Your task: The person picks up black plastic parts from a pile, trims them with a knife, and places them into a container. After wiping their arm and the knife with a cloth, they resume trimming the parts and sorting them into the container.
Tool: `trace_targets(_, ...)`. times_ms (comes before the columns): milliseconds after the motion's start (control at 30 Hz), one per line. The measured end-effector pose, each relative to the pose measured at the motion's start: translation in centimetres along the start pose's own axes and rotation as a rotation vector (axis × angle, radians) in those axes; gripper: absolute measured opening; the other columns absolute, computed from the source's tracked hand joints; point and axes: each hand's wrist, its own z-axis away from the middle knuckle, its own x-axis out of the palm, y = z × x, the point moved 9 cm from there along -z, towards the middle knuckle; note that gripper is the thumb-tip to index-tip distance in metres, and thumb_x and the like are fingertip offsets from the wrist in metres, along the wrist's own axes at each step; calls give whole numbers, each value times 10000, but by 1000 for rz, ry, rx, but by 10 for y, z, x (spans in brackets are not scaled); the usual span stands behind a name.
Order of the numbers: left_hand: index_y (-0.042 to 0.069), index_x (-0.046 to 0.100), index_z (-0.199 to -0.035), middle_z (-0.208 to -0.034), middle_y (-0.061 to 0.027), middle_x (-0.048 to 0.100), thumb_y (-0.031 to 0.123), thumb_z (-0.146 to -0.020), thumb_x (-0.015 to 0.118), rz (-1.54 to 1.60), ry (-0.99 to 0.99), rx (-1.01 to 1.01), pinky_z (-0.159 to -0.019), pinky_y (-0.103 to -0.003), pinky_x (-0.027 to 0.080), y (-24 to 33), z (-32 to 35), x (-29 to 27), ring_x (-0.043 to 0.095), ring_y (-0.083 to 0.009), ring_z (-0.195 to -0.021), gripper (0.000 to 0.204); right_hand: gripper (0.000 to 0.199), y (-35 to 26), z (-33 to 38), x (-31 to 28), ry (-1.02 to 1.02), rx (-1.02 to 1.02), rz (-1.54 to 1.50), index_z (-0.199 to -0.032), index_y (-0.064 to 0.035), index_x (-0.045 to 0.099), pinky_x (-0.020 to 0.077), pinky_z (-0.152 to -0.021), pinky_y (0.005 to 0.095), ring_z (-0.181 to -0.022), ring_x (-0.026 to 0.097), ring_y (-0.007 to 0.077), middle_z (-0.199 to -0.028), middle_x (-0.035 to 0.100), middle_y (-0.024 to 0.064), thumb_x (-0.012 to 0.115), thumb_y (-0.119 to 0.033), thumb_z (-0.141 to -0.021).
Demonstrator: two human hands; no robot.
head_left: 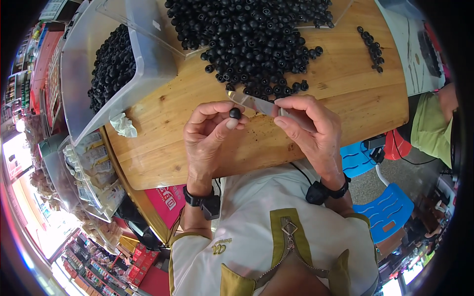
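Observation:
My left hand (pixel 210 129) pinches a small black round cap-like piece (pixel 235 113) between thumb and fingertips, above the wooden table. In my right hand (pixel 313 128) is a knife (pixel 253 102), gripped between thumb and fingers; its thin shiny blade points left, with the tip above the black piece and seemingly apart from it. The knife's handle is mostly hidden by the hand. Just beyond both hands lies a large heap of similar black pieces (pixel 252 47), several showing a round hole.
A clear plastic bin (pixel 140 64) holding more black pieces stands at the left. Crumpled white paper (pixel 123 125) lies beside it on the wooden table (pixel 153 158). A short row of black pieces (pixel 371 48) is at the far right. Another person's sleeve (pixel 432 126) and a blue stool (pixel 385 212) are to the right.

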Motion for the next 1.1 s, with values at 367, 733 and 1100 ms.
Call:
trace_targets(367, -10, 600, -1094, -1144, -147, 615, 145, -782, 820, 22, -43, 123, -890, -309, 507, 3, 1, -9, 606, -185, -1021, 412, 249, -25, 0, 32, -209, -100, 70, -1034, -70, 638, 525, -568, 301, -704, 661, 183, -844, 643, 66, 760, -136, -826)
trace_targets(733, 0, 588, -1075, -1111, -146, 609, 196, -738, 865, 66, -62, 98, -877, -295, 500, 2, 2, -6, 601, -174, -992, 478, 252, -27, 4, 34, -209, -106, 60, -1043, -54, 634, 516, -576, 274, -701, 645, 160, -849, 648, 64, 754, -94, -825)
trace_targets(1100, 2, 597, -1057, -1086, -146, 617, 135, -736, 853, 44, -76, 124, -855, -302, 514, 3, 4, -8, 610, -182, -989, 431, 222, -28, 6, 33, -231, -74, 20, -1034, -41, 647, 468, -571, 248, -660, 578, 108, -870, 650, 44, 742, -61, -835)
